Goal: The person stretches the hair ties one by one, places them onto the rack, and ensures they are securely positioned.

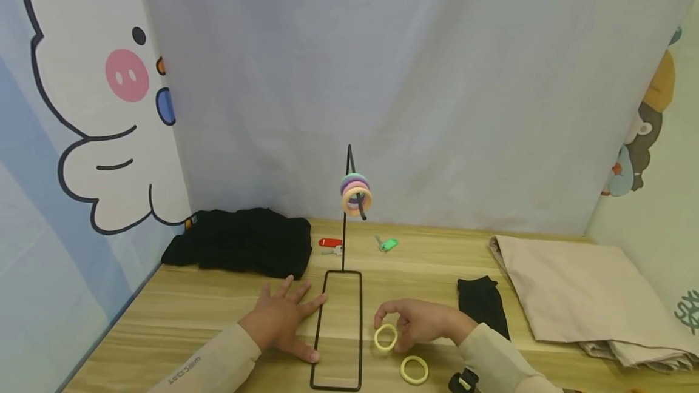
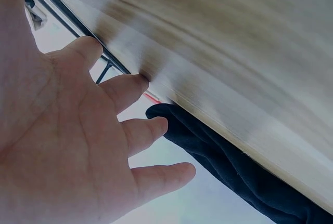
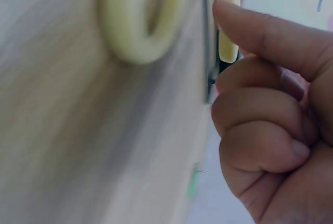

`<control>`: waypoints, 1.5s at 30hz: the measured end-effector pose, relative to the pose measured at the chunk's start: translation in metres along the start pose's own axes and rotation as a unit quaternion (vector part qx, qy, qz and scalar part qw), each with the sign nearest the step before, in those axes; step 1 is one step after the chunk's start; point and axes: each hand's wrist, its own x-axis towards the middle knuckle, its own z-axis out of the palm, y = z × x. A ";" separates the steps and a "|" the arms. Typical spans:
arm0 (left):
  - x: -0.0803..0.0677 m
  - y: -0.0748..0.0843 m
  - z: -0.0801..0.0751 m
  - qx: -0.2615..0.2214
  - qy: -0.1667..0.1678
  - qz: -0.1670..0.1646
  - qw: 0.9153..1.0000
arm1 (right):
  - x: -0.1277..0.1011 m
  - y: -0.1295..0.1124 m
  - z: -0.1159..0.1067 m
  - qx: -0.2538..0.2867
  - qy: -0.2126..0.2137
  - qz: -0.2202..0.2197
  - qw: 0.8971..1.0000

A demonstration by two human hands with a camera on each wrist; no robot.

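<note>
Yellow ring (image 1: 386, 337): pinched upright between thumb and forefinger of your right hand (image 1: 420, 323), its lower edge at or just above the wooden surface (image 1: 180, 314), just right of the wire stand's base. Your remaining fingers (image 3: 260, 115) curl into the palm, as the right wrist view shows; your wrist lies low over the surface, the sleeve running back toward you.

Second yellow ring (image 1: 414, 369): lying flat on the surface, just nearer to you than the held one, untouched.

Left hand (image 1: 281, 317): palm down, flat on the surface, fingers spread and straight, holding nothing. The forefinger tip reaches the left rail of the stand's base; the thumb points toward that rail nearer to you.

Wire stand (image 1: 340, 326): black rectangular base frame lying between your two hands, a thin upright post rising from its far end.

Stacked rings (image 1: 356, 193): green, purple, pink and orange, hanging on a peg near the top of the post.

Black cloth (image 1: 246, 241): bunched at far left. Smaller black cloth (image 1: 482, 302): just beyond your right forearm. Beige folded fabric (image 1: 579, 287): at right. Red-headed key (image 1: 330, 243) and green-headed key (image 1: 388, 244): near the post, one on each side.
</note>
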 end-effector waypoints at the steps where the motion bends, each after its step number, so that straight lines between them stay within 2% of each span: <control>1: 0.000 0.000 0.000 0.000 0.000 0.000 1.000 | -0.001 -0.003 0.000 -0.001 0.004 -0.006 1.000; 6: 0.000 0.000 0.000 0.004 0.001 -0.001 1.000 | -0.011 -0.025 -0.002 0.006 0.025 -0.061 0.998; 10: -0.001 0.000 -0.001 0.004 0.002 -0.003 1.000 | -0.025 -0.050 -0.003 -0.008 0.058 -0.111 0.992; 14: -0.001 -0.001 -0.001 0.006 0.003 -0.005 1.000 | -0.041 -0.077 -0.002 -0.042 0.110 -0.163 0.980; 17: 0.000 -0.001 -0.001 0.006 0.002 -0.005 1.000 | -0.053 -0.097 0.001 -0.078 0.159 -0.197 0.964; 18: 0.000 -0.002 -0.001 0.006 0.002 -0.006 1.000 | -0.057 -0.103 0.002 -0.092 0.179 -0.209 0.957; 20: 0.000 -0.002 0.000 0.005 0.001 -0.007 1.000 | -0.063 -0.115 0.003 -0.122 0.222 -0.246 0.935; 24: 0.001 -0.003 0.000 0.004 -0.001 -0.008 1.000 | -0.069 -0.136 0.003 -0.168 0.311 -0.326 0.877; 28: 0.000 -0.003 0.000 0.002 -0.002 -0.005 1.000 | -0.069 -0.153 -0.001 -0.188 0.381 -0.366 0.828; 31: 0.000 -0.002 0.000 -0.002 -0.001 -0.002 1.000 | -0.065 -0.163 -0.007 -0.194 0.420 -0.381 0.801; 33: -0.001 -0.002 0.000 -0.003 0.001 0.000 1.000 | -0.061 -0.168 -0.011 -0.194 0.439 -0.382 0.790; 36: -0.001 -0.001 0.001 -0.005 0.003 0.000 1.000 | -0.055 -0.172 -0.017 -0.194 0.464 -0.358 0.787; 39: 0.000 0.000 0.001 -0.004 0.001 -0.002 1.000 | -0.051 -0.173 -0.021 -0.188 0.476 -0.312 0.801; 42: 0.000 0.000 0.001 -0.004 -0.003 -0.004 1.000 | -0.050 -0.170 -0.022 -0.179 0.474 -0.265 0.821; 45: -0.001 0.000 -0.001 0.001 -0.006 -0.006 1.000 | -0.049 -0.166 -0.022 -0.167 0.468 -0.246 0.832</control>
